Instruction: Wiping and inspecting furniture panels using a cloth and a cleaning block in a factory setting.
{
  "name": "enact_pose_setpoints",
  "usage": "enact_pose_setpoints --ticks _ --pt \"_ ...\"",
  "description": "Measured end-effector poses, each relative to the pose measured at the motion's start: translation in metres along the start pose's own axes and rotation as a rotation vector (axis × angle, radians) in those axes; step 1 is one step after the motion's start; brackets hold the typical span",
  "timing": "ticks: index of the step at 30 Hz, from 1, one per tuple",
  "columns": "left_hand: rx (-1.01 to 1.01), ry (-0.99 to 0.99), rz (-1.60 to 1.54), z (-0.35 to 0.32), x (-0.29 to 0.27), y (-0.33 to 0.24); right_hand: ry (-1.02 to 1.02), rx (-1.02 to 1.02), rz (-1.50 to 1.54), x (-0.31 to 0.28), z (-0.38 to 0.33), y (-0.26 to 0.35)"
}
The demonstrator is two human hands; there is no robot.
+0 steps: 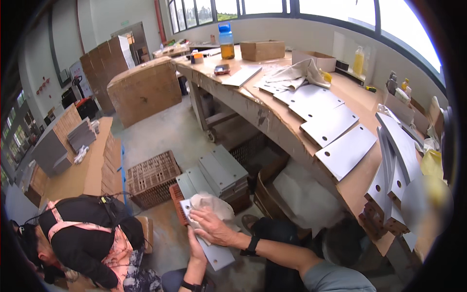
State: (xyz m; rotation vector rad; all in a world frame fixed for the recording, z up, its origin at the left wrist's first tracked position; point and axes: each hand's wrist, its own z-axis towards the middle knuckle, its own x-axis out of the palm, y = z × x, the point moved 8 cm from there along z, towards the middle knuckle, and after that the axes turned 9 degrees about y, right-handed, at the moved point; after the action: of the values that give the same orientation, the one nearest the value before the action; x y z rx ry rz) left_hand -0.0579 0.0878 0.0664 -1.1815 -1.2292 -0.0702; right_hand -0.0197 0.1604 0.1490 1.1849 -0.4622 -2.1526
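My left hand (195,247) grips the edge of a long, pale grey flat plate (217,256) with a hole near each end. The plate slants across in front of my knees. Over its upper part lies my right hand (214,227), fingers pressed together on a crumpled white cloth (217,205) against the plate's face. Part of the cloth is hidden under that hand. Just beyond are stacked grey plates (224,168) with holes, above a crate. An orange-red plastic crate (177,198) shows beside the held plate.
The workbench (253,109) at right carries overlapping plates (331,124), more plates standing on edge (396,146), a cloth and a blue-capped bottle (226,41). A brown crate (153,177) sits on the floor. Another person (87,238) bends over close at my left.
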Motion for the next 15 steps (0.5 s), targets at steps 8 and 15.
enact_pose_setpoints --ticks 8,15 --pt "0.136 -0.066 -0.079 0.03 -0.045 -0.064 0.334 -0.208 0.232 0.041 -0.046 0.043" --pt "0.197 0.003 -0.082 0.01 -0.047 -0.083 0.102 0.238 0.586 -0.003 -0.048 -0.008"
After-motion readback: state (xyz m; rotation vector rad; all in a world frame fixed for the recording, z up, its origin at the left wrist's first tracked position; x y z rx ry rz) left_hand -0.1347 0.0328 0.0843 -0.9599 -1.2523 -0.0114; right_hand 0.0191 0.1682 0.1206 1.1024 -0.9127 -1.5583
